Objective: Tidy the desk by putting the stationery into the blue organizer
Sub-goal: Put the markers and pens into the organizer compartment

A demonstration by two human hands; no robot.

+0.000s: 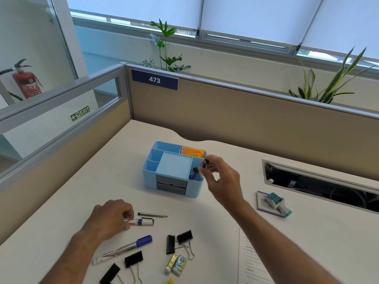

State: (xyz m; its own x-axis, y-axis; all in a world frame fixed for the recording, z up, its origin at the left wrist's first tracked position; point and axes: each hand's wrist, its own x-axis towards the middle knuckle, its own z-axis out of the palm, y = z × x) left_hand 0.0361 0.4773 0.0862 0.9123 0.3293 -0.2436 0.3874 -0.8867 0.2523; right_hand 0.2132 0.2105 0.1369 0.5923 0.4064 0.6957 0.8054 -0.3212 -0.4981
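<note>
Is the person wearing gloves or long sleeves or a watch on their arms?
No. Both the left hand and the right hand are bare, with no gloves, rings or watch showing. Both forearms are bare too; no sleeve reaches into the picture.

The organizer (173,171) stands mid-bench (215,212), markers (193,174) in its right compartment, with a pencil (152,215), markers (123,250), binder clips (180,240) and erasers (176,264) before it, and a stamp (275,202) to its right.
</note>
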